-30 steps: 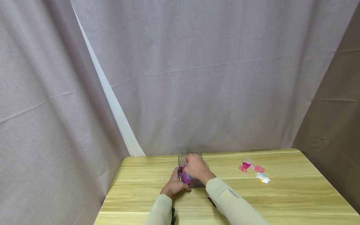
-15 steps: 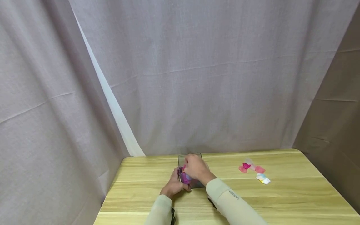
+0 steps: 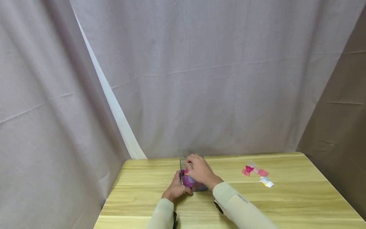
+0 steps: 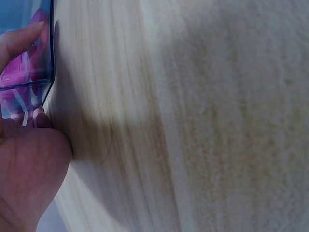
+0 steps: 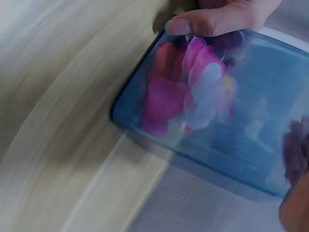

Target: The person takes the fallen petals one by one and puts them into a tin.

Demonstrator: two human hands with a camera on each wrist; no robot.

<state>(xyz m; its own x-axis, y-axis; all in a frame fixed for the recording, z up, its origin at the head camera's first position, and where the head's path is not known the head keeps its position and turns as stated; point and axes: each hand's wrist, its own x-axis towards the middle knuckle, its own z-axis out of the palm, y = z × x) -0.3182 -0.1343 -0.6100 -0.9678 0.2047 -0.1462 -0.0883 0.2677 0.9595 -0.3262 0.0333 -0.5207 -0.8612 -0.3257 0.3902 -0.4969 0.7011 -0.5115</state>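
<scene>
A see-through bluish-grey box with rounded corners is near the table's far edge. Pink, purple and pale artificial petals show through its wall, gathered toward one end. My left hand grips the box at its near left corner, thumb along the near side and fingers on the left side. Over the far part of the box is my right hand, fingers bent, thumb just above the petals. In the right wrist view, dark fingertips show blurred through the tinted wall; I cannot tell whether they pinch a petal.
Several loose petals, pink and magenta, lie on the wooden table to the right. Nearer is a white piece with blue and yellow tints. Grey curtains hang behind the table and on both sides.
My right hand has risen a little out of the box and shifted slightly, with its thumb and index finger now showing a gap. My left hand keeps its grip on the box.
</scene>
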